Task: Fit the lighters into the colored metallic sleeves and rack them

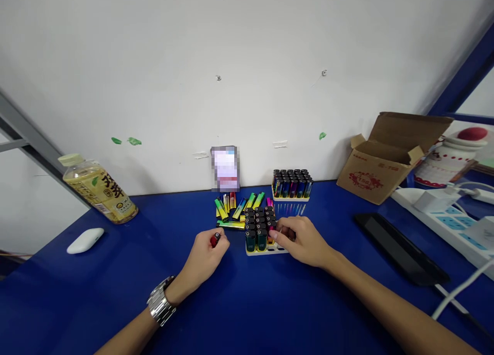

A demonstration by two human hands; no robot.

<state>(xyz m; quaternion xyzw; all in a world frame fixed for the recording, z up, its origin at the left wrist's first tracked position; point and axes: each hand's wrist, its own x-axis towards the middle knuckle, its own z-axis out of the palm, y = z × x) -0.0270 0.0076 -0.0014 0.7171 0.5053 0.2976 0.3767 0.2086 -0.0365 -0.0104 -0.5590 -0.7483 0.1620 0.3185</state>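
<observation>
Table (116, 293): blue top, running to a white wall at its far edge; my two forearms lie across the near half.
Cardboard box (382, 162): open, flaps up, at the far right corner.
Bottle (98, 190): yellow tea, lying tilted near the far left edge, with a white mouse (85, 240) just in front of it.
Power strip (451, 221): along the right edge, cables trailing; a dark flat slab (401, 249) lies beside it.
Full tray (291, 185): lighters standing packed, against the far edge at the middle.
Near tray (266, 249): pale, partly filled with upright lighters, at the table's middle, touching my right hand.
Loose lighters (235, 208): bright metallic ones lying in a heap between the near tray and the far edge.
Right hand (304, 239): fingers curled and pressed together on the tray's right side, fingertips on a pink lighter (272, 234) at the front row.
Left hand (204, 254): steel watch on the wrist; thumb and forefinger pinching a red lighter (215, 239), just left of the near tray.
Handling, as I judge it: the red lighter is light, stiff and glossy, likely slippery; I would grip it across the flat sides at mid-body, clear of the black cap.
</observation>
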